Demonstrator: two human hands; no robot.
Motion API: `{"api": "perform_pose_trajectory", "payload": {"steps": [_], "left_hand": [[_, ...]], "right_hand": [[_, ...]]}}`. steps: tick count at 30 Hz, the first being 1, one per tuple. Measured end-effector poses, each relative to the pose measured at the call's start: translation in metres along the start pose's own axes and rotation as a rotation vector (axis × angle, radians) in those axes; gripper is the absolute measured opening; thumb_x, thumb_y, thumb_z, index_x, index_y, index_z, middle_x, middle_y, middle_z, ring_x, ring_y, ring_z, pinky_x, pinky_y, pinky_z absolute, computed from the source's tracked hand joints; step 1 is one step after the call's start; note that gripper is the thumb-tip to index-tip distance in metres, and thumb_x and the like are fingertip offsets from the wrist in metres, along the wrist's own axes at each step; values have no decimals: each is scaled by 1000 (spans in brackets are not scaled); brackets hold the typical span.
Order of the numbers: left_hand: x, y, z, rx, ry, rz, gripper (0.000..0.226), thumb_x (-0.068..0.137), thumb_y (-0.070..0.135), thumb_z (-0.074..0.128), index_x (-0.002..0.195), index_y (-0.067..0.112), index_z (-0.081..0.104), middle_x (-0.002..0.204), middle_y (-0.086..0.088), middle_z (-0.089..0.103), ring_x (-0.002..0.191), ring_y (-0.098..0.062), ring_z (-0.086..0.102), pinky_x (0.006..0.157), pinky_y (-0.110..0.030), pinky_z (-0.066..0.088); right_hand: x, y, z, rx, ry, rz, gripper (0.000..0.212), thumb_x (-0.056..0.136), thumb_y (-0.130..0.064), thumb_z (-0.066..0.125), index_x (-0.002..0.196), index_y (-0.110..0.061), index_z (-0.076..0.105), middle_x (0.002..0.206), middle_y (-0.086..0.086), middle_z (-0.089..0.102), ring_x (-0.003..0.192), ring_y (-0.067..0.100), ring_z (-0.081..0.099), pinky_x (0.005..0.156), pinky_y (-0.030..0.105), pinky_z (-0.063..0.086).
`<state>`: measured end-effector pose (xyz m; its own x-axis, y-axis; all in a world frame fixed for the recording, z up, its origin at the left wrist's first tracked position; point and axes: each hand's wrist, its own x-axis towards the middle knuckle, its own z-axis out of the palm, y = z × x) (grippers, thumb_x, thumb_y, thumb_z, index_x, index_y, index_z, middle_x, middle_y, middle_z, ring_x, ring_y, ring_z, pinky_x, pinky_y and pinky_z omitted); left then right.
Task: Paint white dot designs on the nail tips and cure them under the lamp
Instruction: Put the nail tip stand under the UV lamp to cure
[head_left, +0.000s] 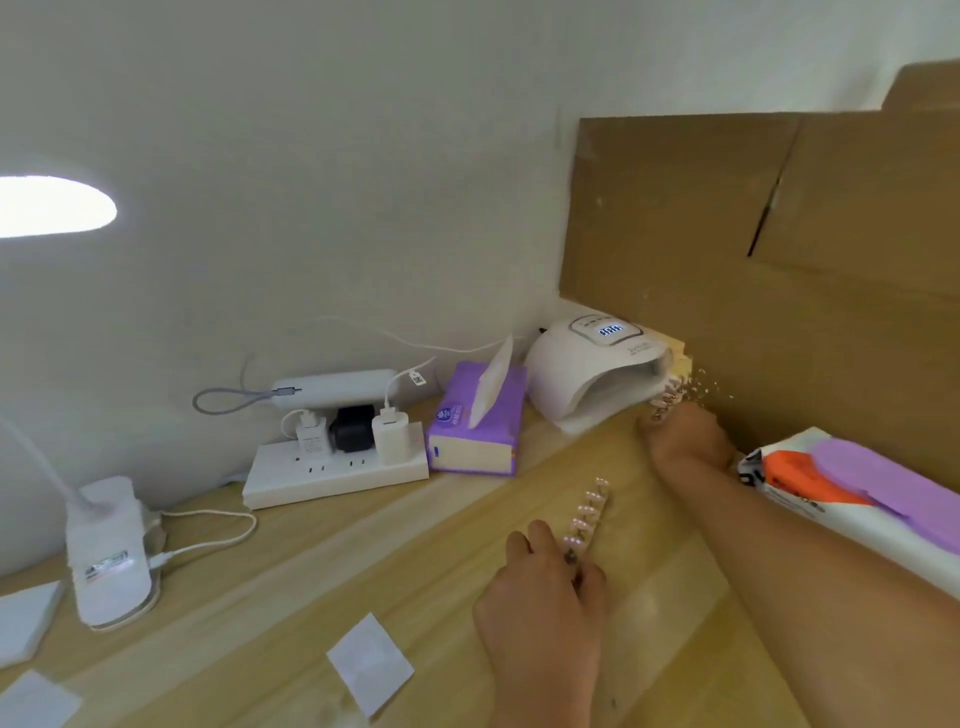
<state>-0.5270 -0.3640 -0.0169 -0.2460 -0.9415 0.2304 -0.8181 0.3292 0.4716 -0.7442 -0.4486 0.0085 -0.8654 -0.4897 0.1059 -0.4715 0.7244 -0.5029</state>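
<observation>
The left hand (545, 592) lay low on the wood-grain tabletop (311, 597), with its fingers curled round the near end of the first strip of nail tips (586, 512). This strip ran away from the hand along the tabletop and showed a row of small, glossy, pale pink oval tips on a narrow holder.

The right hand (685, 439) reached farther back and was closed round the end of the second strip of nail tips (666, 399). That strip pointed at the mouth of the curing lamp (592, 371), with its far end at the right edge of the opening. Blur hid whether it was inside.

The curing lamp was a smooth white plastic dome with an arched front opening and a lit blue display on top. Left of it lay a purple tissue pack (475, 423) with one sheet drawn up, then a white power strip (332, 470) loaded with chargers. Brown cardboard (779, 218) stood behind the lamp. A square white pad (371, 662) lay flat near the left hand.
</observation>
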Motion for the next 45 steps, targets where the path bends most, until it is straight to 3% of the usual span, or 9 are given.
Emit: {"api": "perform_pose_trajectory", "payload": {"steps": [8, 11, 15, 22, 26, 35, 37, 41, 45], "left_hand": [[6, 1, -2, -14, -85, -66, 27, 87, 57, 39, 99, 32, 37, 106, 8, 50, 95, -18, 66, 59, -32, 31], [4, 2, -4, -7, -83, -60, 25, 89, 55, 38, 99, 32, 37, 107, 8, 51, 96, -17, 66, 59, -32, 32], [4, 1, -4, 4, -33, -40, 25, 95, 50, 39, 109, 30, 42, 109, 9, 55, 94, -16, 67, 47, -28, 23], [4, 1, -2, 42, 59, -55, 40, 100, 34, 37, 139, 27, 30, 117, 9, 51, 90, -17, 69, 59, -29, 36], [3, 3, -4, 52, 84, -80, 49, 99, 31, 41, 146, 25, 29, 122, 7, 51, 89, -19, 70, 59, -30, 38], [-5, 13, -17, 80, 55, -94, 68, 70, 31, 78, 131, 7, 60, 96, -2, 66, 49, -17, 65, 44, -23, 26], [-8, 14, -19, 29, 25, -91, 68, 77, 32, 71, 138, 8, 54, 103, -3, 65, 56, -20, 67, 46, -25, 30], [-8, 16, -17, 105, 52, -27, 70, 51, 37, 87, 112, 6, 73, 80, 0, 66, 36, -13, 56, 37, -22, 21], [-7, 13, -14, 81, 47, -10, 70, 56, 38, 84, 117, 7, 70, 84, 0, 65, 38, -12, 56, 39, -21, 19]], "right_hand": [[7, 3, 18, 62, 88, -185, 51, 97, -37, 53, 52, -13, 49, 62, 5, 56, 68, 30, 61, 60, 28, 38], [9, 1, 18, 8, 74, -178, 36, 99, -35, 48, 76, -13, 65, 79, 12, 64, 84, 34, 66, 65, 30, 39], [10, 1, 16, -36, 36, -174, 32, 99, -28, 44, 118, -5, 54, 110, 19, 65, 102, 37, 64, 74, 35, 43], [3, -12, -43, -20, -721, -215, 14, 96, -6, 51, 106, -5, 61, 96, 12, 57, 74, 22, 54, 59, 28, 48], [-29, -3, -53, -55, -955, -551, 46, 86, -4, 70, 124, -25, 58, 98, -10, 53, 78, 2, 53, 61, 10, 45], [-41, 22, -56, -182, -612, -706, 10, 74, -22, 79, 72, -24, 69, 73, -11, 59, 64, 1, 53, 53, 13, 38], [-33, 20, -57, -309, -449, -645, 29, 82, -24, 69, 57, -20, 55, 66, -5, 54, 62, 9, 51, 54, 22, 34], [-21, 12, -58, -322, -198, -464, 33, 91, -27, 61, 66, -13, 45, 110, 10, 68, 97, 29, 62, 68, 24, 39], [-9, -3, -47, -153, -155, -326, 25, 88, -29, 68, 85, -8, 55, 108, 18, 65, 101, 37, 63, 68, 31, 44]]}}
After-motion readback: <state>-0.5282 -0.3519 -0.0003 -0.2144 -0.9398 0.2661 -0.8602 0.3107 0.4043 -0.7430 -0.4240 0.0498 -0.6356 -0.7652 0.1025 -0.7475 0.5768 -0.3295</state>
